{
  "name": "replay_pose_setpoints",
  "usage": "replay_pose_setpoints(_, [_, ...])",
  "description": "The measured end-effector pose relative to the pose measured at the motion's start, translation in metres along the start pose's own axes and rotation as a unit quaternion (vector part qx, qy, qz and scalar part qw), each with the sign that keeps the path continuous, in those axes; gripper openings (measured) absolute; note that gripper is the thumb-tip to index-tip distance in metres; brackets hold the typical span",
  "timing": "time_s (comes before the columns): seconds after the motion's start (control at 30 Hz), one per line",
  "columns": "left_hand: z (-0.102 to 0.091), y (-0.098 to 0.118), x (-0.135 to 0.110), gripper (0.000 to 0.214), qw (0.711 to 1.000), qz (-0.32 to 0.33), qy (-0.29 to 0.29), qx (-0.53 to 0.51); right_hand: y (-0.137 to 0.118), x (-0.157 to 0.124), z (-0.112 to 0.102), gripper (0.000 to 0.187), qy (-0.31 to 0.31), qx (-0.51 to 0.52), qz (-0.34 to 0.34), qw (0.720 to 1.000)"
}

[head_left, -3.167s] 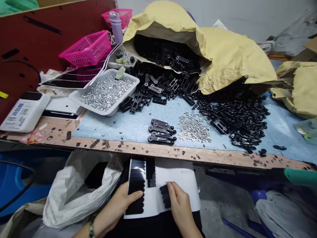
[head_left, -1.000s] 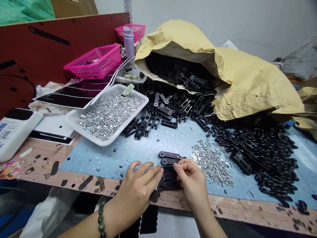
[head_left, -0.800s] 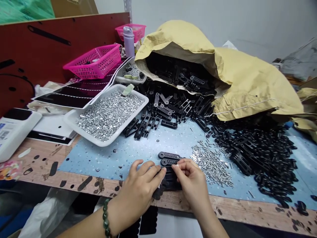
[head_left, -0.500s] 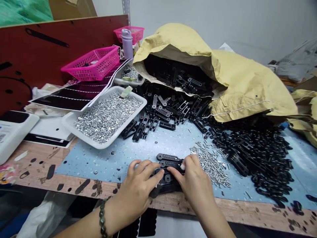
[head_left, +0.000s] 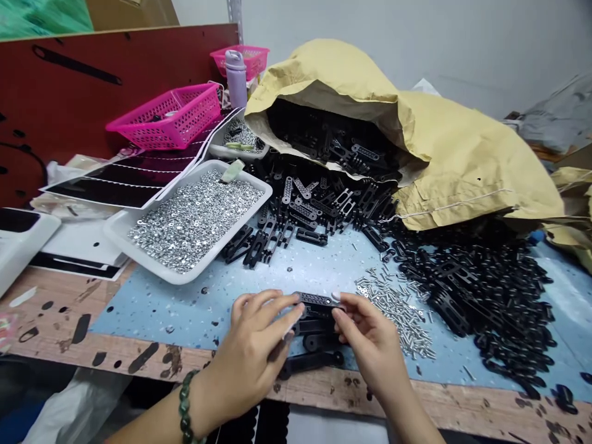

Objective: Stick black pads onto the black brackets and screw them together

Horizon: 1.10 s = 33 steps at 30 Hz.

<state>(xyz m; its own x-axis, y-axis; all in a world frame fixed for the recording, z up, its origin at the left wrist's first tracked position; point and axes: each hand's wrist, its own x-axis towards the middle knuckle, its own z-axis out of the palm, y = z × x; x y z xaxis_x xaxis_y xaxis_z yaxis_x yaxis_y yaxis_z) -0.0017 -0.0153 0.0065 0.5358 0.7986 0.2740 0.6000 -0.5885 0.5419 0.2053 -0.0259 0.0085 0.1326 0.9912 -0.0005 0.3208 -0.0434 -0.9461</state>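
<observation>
A black plastic piece [head_left: 315,300] with a perforated grey-looking face is held just over the bench between my two hands. My left hand [head_left: 259,345], with a green bead bracelet on the wrist, has its fingertips on the piece's left end. Thumb and fingers of my right hand [head_left: 372,336] pinch the right end, and a small whitish bit shows at a fingertip. Below the hands lie several similar black pieces [head_left: 320,342], one of them a bar [head_left: 314,362] along the bench edge. Loose silver screws [head_left: 398,317] are heaped right of my right hand.
A white tray [head_left: 192,271] of small silver nuts stands at the left. Behind it are a pink basket [head_left: 169,126] and a lavender bottle [head_left: 236,83]. A yellow paper sack [head_left: 351,68] spills black parts, with a large black pile [head_left: 504,308] at the right.
My hands have shifted from pressing over the row of black pieces to gripping the perforated one at its ends. The pieces below show more now. The view has shifted slightly.
</observation>
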Motion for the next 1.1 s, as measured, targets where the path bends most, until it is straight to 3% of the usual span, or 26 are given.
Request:
replay_pose_setpoints(0.2, [0.005,0.001,0.000,0.042,0.996,0.059,-0.024,0.069,0.011,0.005,0.002,0.021,-0.031,-0.003,0.061,0.998])
replay_pose_setpoints(0.43, [0.003,0.004,0.004,0.050,0.993,0.064,-0.065,0.080,0.001,0.012,0.004,0.014,-0.044,-0.137,0.041,0.989])
replay_pose_setpoints(0.5, [0.001,0.006,0.007,0.050,0.993,0.054,-0.076,0.068,0.001,0.013,0.002,0.008,-0.044,-0.210,0.010,0.977])
replay_pose_setpoints(0.6, [-0.005,0.010,0.015,0.046,0.995,0.025,-0.093,0.026,0.000,0.012,-0.003,0.018,-0.011,-0.329,-0.058,0.943])
replay_pose_setpoints(0.67, [-0.011,0.012,0.020,0.045,0.994,0.007,-0.110,-0.013,-0.007,0.009,-0.004,0.023,0.006,-0.348,-0.127,0.929])
replay_pose_setpoints(0.73, [-0.016,0.014,0.024,0.048,0.990,-0.001,-0.127,-0.055,-0.018,0.005,-0.002,0.026,-0.044,-0.294,-0.202,0.933])
replay_pose_setpoints(0.8, [-0.017,0.015,0.025,0.051,0.987,-0.013,-0.130,-0.096,-0.029,0.001,0.003,0.028,-0.133,-0.216,-0.269,0.929])
replay_pose_setpoints(0.87, [-0.017,0.013,0.023,0.053,0.983,-0.037,-0.122,-0.130,-0.035,-0.001,0.007,0.028,-0.185,-0.158,-0.292,0.925])
replay_pose_setpoints(0.93, [-0.017,0.010,0.019,0.050,0.981,-0.082,-0.092,-0.152,-0.034,-0.001,0.007,0.023,-0.159,-0.102,-0.254,0.949])
replay_pose_setpoints(1.0, [-0.016,0.005,0.015,0.047,0.982,-0.116,-0.047,-0.141,-0.026,0.003,0.004,0.016,-0.092,-0.038,-0.152,0.983])
replay_pose_setpoints(1.1, [-0.012,-0.003,0.011,0.045,0.995,-0.084,-0.031,-0.038,-0.010,0.013,0.002,0.014,-0.030,0.045,0.014,0.998])
